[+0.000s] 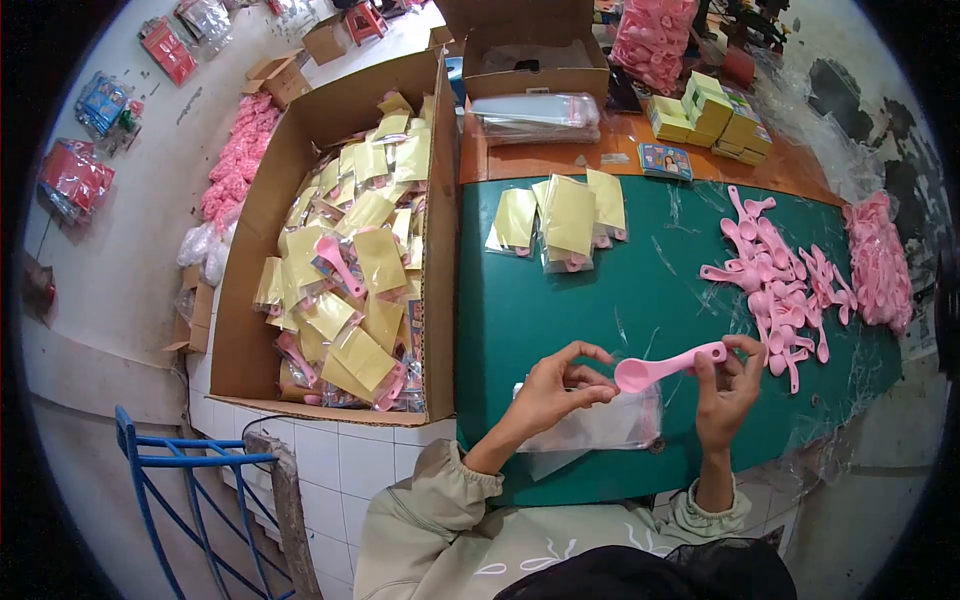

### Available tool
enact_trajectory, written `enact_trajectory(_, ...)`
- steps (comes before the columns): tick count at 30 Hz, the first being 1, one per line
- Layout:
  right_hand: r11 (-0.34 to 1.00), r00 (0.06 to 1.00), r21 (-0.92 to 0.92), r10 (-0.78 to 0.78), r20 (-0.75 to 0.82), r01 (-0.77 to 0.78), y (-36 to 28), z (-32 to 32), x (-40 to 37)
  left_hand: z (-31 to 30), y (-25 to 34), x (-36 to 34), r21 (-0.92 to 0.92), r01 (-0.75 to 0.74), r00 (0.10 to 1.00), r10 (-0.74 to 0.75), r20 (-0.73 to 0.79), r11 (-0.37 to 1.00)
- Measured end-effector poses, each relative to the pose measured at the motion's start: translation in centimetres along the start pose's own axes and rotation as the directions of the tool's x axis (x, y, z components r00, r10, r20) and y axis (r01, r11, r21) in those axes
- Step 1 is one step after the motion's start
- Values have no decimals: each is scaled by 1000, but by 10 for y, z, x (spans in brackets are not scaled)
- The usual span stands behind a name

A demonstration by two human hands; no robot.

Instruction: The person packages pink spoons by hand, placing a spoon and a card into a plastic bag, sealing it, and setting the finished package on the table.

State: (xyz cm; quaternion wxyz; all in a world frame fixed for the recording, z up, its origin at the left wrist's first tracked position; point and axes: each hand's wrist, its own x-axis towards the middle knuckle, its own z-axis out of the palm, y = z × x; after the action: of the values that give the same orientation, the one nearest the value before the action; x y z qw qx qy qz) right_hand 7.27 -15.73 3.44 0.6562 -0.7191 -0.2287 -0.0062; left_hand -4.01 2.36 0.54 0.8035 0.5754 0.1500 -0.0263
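Note:
My right hand (728, 395) pinches the handle end of a pink spoon (665, 369) above the front of the green table. The spoon's round bowl points left, close to the fingertips of my left hand (562, 388). Those left fingers are bent, with thumb and forefinger near each other; whether they hold thin clear film is too small to tell. Beneath both hands lies a stack of clear plastic bags (600, 425). To the right is a loose pile of pink spoons (780, 285).
A large cardboard box (440, 250) full of packed bags with yellow cards stands left. More yellow-card packets (568, 220) lie at the table's back. Behind are card stacks (703, 108) and bundled bags (537, 115). A bagged spoon bundle (877, 262) sits right; a blue metal frame (190, 460) stands lower left.

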Motion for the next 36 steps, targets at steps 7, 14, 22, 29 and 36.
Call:
enact_trajectory(7,999,997,39,26,72,-29,5,7,-2,-2,-4,3,-10,4,999,-4,54,1000)
enact_trajectory(14,997,963,-4,71,260,-73,1,14,0,0,-8,6,-22,-188,972,189,141,982)
enact_trajectory(22,981,811,-20,-148,567,193,-10,22,39,-13,15,7,165,-154,988,154,13,974)
enact_trajectory(29,988,563,123,-155,812,94,19,57,161,-16,27,5,-134,-156,988,152,-41,979)
enact_trajectory(36,516,983,-839,-40,177,172,186,43,339,-17,28,-5,-200,-139,990,139,-15,970)
